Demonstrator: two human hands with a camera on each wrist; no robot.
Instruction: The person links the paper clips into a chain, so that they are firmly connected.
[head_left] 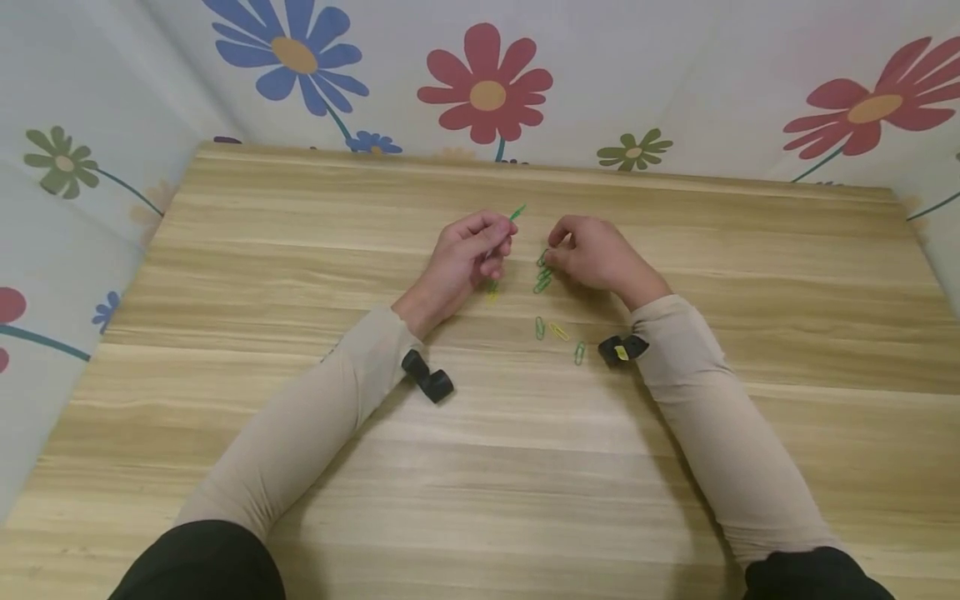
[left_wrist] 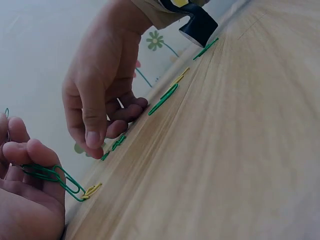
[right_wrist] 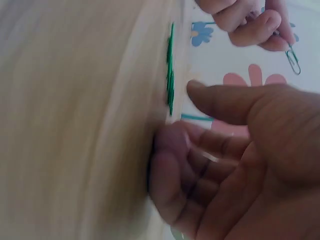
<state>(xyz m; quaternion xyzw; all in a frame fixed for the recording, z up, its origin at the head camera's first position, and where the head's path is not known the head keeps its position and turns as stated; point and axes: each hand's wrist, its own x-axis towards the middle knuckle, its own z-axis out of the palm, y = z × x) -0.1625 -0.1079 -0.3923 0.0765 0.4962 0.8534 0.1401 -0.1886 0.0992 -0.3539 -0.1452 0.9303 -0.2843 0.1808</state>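
The person's left hand point(head_left: 465, 254) is hovering above the worktop point(head_left: 487, 467), its thumb and forefinger pinching a slim green paperclip point(head_left: 518, 212) whose long axis is slanting outward, the free end pointing away from the person and to the right. From beneath the same hand, looped green clips point(left_wrist: 70, 185) are jutting out of the curled fingers and slanting down toward the wood, with a yellow clip point(left_wrist: 92, 191) meeting their lower end. The right hand point(head_left: 596, 254) is reaching in from the other side, thumb standing apart from loosely bent fingers that are showing no clip between them, right beside a cluster of green clips point(head_left: 543, 282). Those are lying flat and overlapping, mostly running diagonally, far ends leaning right. Nearer the person, three loose clips are resting: a green one on the left point(head_left: 539, 328) pointing almost straight away, a yellow one in the middle point(head_left: 558, 332) slanting from far left to near right, and a green one on the right point(head_left: 580, 353) pointing away, tipping slightly rightward.
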